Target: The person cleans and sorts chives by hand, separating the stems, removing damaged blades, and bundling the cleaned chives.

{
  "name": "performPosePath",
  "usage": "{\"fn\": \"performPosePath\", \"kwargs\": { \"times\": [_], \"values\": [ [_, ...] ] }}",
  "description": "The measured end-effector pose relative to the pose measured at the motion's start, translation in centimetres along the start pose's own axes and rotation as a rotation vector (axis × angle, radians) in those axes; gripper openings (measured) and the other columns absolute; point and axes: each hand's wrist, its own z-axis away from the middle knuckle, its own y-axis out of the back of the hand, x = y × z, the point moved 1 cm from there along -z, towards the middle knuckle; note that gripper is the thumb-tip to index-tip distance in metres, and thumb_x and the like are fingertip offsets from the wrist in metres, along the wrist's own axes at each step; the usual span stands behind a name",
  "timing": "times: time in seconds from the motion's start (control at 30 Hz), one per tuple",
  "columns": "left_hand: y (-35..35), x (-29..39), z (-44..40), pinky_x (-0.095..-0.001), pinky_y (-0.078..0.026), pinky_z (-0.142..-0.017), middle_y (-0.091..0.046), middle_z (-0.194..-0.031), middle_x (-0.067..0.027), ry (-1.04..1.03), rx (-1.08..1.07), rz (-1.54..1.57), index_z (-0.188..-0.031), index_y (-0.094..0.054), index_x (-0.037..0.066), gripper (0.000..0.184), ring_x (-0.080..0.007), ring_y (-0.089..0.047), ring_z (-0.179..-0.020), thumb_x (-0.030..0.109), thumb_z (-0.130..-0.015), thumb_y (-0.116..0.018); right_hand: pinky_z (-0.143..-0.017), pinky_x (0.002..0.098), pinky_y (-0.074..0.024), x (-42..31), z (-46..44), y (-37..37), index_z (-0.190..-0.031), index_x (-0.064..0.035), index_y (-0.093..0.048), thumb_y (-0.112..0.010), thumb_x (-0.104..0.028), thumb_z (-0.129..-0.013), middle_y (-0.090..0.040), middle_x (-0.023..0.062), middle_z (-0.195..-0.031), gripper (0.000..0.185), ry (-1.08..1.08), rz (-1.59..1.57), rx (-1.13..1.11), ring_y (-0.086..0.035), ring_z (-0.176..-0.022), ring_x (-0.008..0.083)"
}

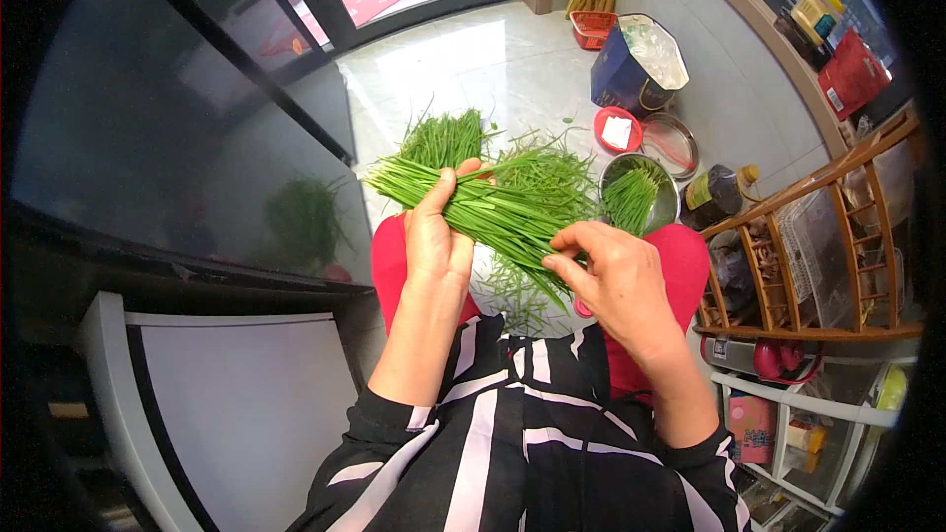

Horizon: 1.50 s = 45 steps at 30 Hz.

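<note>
A thick bunch of green garlic chives (493, 209) lies slantwise across my lap, pale stem ends to the left and leaf tips to the right. My left hand (439, 232) is wrapped round it near the stems, thumb on top. At the tip end, my right hand (616, 276) pinches leaves between thumb and curled fingers; the exact blades are partly hidden. Beyond the bunch, a heap of chives (443, 136) rests on the floor, with thin loose trimmings (542, 169) beside it. A metal bowl (674, 205) at the right holds more chives.
A red bowl (608, 141) with something white stands by a round metal lid (680, 143). Behind are a blue box (619, 69) and a red basket (593, 30). A dark bottle (717, 195) and wooden rack (778, 271) stand right; a glossy dark panel (187, 138) borders the left.
</note>
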Motion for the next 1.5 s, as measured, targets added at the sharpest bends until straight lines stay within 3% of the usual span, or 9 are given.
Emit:
{"fn": "performPosePath", "kwargs": {
  "times": [0.2, 0.27, 0.3, 0.37, 0.53, 0.73, 1.03, 1.27, 1.5],
  "values": [
    [0.2, -0.3, 0.0, -0.0405, -0.051, -0.09, -0.06, -0.11, -0.0237, 0.009, 0.013, 0.011, -0.112, -0.054, -0.013, 0.034, -0.0312, -0.06, -0.098, 0.015, -0.093, -0.054, -0.057, 0.0335, -0.0462, 0.8, -0.7, -2.4, -0.084, -0.0047, -0.063, -0.067, -0.017, -0.081, -0.062, 0.0076, -0.072, 0.013, 0.143, 0.105, 0.196, -0.061, -0.063, 0.0209],
    [0.6, -0.4, -0.1, -0.0408, -0.05, -0.091, -0.06, -0.11, -0.0233, 0.014, 0.03, 0.021, -0.113, -0.054, -0.013, 0.034, -0.0311, -0.06, -0.099, 0.015, -0.093, -0.053, -0.053, 0.0257, -0.0415, 1.6, -1.0, -2.6, -0.087, -0.0031, -0.063, -0.063, -0.014, -0.086, -0.057, 0.002, -0.069, 0.011, -0.201, -0.385, 0.208, -0.055, -0.061, 0.0098],
    [0.9, -0.5, -0.3, -0.0411, -0.049, -0.092, -0.06, -0.111, -0.0229, 0.008, 0.046, 0.026, -0.113, -0.054, -0.012, 0.034, -0.0309, -0.059, -0.1, 0.016, -0.094, -0.052, -0.054, 0.0209, -0.0368, 2.3, -1.1, -2.8, -0.089, -0.0013, -0.062, -0.059, -0.013, -0.091, -0.053, -0.0023, -0.069, 0.012, -0.186, -0.515, 0.283, -0.047, -0.062, 0.0034],
    [1.2, -0.3, -0.6, -0.0413, -0.049, -0.092, -0.059, -0.111, -0.0225, 0.0, 0.062, 0.032, -0.114, -0.054, -0.012, 0.034, -0.0308, -0.058, -0.102, 0.016, -0.094, -0.052, -0.057, 0.0211, -0.0383, 2.2, -1.3, -1.8, -0.09, -0.0001, -0.062, -0.057, -0.014, -0.093, -0.055, -0.0019, -0.068, 0.016, -0.168, -0.648, 0.371, -0.048, -0.063, 0.004],
    [1.4, 0.6, -1.0, -0.0421, -0.047, -0.095, -0.059, -0.113, -0.0213, -0.014, 0.079, 0.052, -0.115, -0.055, -0.01, 0.034, -0.0305, -0.056, -0.106, 0.018, -0.095, -0.05, -0.063, 0.0248, -0.0442, 2.6, -0.2, 1.2, -0.087, 0.0008, -0.065, -0.057, -0.014, -0.091, -0.063, 0.0053, -0.077, 0.017, -0.101, -0.573, 0.083, -0.057, -0.069, 0.0104],
    [0.8, 0.4, -0.7, -0.0432, -0.047, -0.095, -0.059, -0.113, -0.0214, -0.012, 0.077, 0.038, -0.114, -0.055, -0.009, 0.034, -0.031, -0.056, -0.106, 0.018, -0.096, -0.05, -0.058, 0.0343, -0.0485, 1.3, -0.3, -0.5, -0.084, -0.0065, -0.065, -0.067, -0.008, -0.078, -0.062, 0.0064, -0.082, 0.007, 0.145, -0.053, 0.141, -0.062, -0.065, 0.0254],
    [0.7, 0.1, -0.5, -0.0436, -0.046, -0.096, -0.058, -0.114, -0.0225, 0.003, 0.061, 0.046, -0.114, -0.056, -0.01, 0.035, -0.0315, -0.056, -0.107, 0.019, -0.095, -0.051, -0.056, 0.0358, -0.0481, 1.6, -0.8, -2.0, -0.082, -0.0075, -0.062, -0.068, -0.011, -0.078, -0.057, 0.006, -0.08, 0.008, 0.212, 0.165, 0.229, -0.061, -0.062, 0.0244],
    [0.7, -0.2, -0.5, -0.043, -0.046, -0.096, -0.059, -0.113, -0.0223, -0.001, 0.082, 0.05, -0.113, -0.056, -0.01, 0.034, -0.0311, -0.057, -0.105, 0.019, -0.095, -0.051, -0.056, 0.0366, -0.0469, 1.9, -0.8, -2.3, -0.083, -0.0057, -0.059, -0.066, -0.009, -0.079, -0.055, 0.0082, -0.079, 0.008, 0.169, 0.125, 0.223, -0.06, -0.062, 0.0254],
    [1.2, 0.2, -0.7, -0.0427, -0.046, -0.096, -0.059, -0.113, -0.0214, 0.002, 0.093, 0.099, -0.113, -0.056, -0.008, 0.033, -0.0306, -0.057, -0.105, 0.019, -0.095, -0.051, -0.057, 0.0312, -0.0431, 2.9, -0.6, -1.0, -0.087, 0.0018, -0.059, -0.057, -0.01, -0.09, -0.059, 0.0087, -0.078, 0.012, -0.103, -0.425, 0.234, -0.056, -0.064, 0.0155]
  ]
}}
